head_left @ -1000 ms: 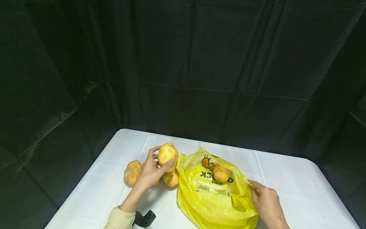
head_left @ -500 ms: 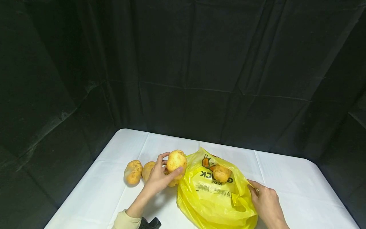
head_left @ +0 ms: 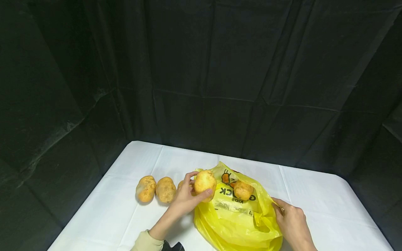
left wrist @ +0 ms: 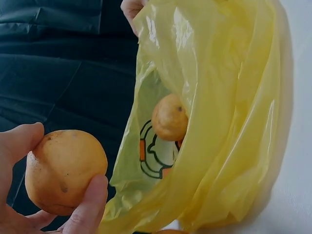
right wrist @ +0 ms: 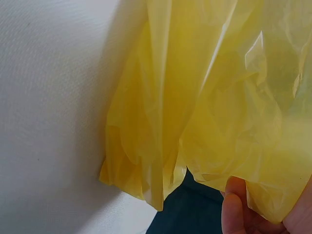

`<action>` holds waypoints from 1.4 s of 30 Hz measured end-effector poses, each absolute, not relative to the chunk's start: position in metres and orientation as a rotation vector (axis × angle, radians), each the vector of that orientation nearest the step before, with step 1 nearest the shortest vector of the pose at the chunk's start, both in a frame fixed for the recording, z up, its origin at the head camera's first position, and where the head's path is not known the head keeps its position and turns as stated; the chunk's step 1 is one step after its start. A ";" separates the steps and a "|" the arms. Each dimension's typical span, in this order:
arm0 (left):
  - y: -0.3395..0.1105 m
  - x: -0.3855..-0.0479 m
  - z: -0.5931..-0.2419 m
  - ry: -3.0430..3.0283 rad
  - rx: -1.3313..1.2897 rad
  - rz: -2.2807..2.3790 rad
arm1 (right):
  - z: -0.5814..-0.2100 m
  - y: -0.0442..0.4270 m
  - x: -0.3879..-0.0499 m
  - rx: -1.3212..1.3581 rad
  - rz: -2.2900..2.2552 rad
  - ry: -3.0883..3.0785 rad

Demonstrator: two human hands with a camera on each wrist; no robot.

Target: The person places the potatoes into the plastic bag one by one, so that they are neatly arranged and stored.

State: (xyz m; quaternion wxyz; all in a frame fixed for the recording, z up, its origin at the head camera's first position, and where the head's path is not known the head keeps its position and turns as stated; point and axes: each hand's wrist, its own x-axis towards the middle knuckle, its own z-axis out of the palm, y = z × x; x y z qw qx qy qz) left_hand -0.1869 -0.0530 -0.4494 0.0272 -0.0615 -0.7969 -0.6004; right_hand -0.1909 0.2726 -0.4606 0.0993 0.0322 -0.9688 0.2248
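Note:
A round yellow-brown potato (head_left: 205, 183) is gripped between the thumb and fingers of my left hand (head_left: 185, 199), over the left side of a yellow plastic bag (head_left: 235, 226). In the left wrist view this potato (left wrist: 67, 170) is held beside the bag's open mouth. My right hand (head_left: 293, 223) pinches the bag's right edge; the right wrist view shows its fingers (right wrist: 233, 212) on the thin plastic (right wrist: 219, 122). Inside the bag, another potato (head_left: 243, 190) lies against the printed inner side.
Two potatoes, one at the far left (head_left: 146, 189) and one beside it (head_left: 165, 190), lie on the white-covered table (head_left: 103, 216). A third potato (head_left: 180, 184) is mostly hidden behind my left hand. Black cloth (head_left: 201, 69) hangs around the table's back and sides.
My left hand has carried its potato rightward and slightly down, from above the loose potatoes to over the bag's left edge. The right hand and the bag have stayed in place.

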 end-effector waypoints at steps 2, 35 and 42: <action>-0.049 -0.188 -0.450 -2.470 -0.199 -1.855 | -0.461 0.273 -0.190 0.096 0.662 -2.858; 0.000 -0.219 -0.478 -2.627 -0.167 -1.732 | -0.459 0.274 -0.189 0.102 0.688 -2.848; 0.004 -0.225 -0.482 -2.668 -0.131 -1.648 | -0.460 0.273 -0.189 0.098 0.670 -2.843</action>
